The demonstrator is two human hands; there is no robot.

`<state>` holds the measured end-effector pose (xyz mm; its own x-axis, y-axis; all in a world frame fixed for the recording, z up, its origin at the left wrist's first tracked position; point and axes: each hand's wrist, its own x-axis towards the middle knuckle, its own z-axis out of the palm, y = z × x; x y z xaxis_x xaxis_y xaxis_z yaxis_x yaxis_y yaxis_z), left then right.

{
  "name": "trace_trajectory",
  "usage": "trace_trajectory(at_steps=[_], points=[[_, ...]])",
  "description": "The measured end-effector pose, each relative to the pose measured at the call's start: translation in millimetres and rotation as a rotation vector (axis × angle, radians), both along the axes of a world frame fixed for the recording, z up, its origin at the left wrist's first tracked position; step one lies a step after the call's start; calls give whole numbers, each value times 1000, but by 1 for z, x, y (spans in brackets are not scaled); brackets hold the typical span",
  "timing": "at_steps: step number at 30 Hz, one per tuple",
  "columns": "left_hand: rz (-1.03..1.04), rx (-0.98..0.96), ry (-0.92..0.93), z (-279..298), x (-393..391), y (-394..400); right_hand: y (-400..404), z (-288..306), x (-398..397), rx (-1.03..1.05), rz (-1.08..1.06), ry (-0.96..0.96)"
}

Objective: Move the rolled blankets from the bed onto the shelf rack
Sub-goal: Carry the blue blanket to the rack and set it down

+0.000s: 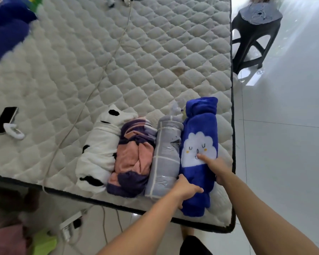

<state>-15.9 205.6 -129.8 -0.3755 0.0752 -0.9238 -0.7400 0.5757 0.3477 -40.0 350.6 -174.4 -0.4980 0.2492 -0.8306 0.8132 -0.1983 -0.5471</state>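
Note:
Several rolled blankets lie side by side at the near right corner of the quilted mattress [118, 57]. From left to right they are a white roll with black spots [99, 150], a purple and pink roll [134, 159], a grey checked roll in clear plastic [166, 159] and a blue fleece roll with a white cloud face [199, 144]. My left hand [187, 189] grips the near left side of the blue roll. My right hand [215, 165] wraps its right side, forefinger on the cloud. No shelf rack is in view.
A black phone [5, 119] and a white charger [14, 131] lie at the mattress's left, with a cable [92, 89] running across it. A dark stool [254, 34] stands on the white floor to the right. A power strip [70, 227] lies below the near edge.

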Motion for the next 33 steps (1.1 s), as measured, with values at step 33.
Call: trace_trajectory(at_steps=[33], points=[[727,155,504,180,241,-273,-262,199,158,-491,443,522]])
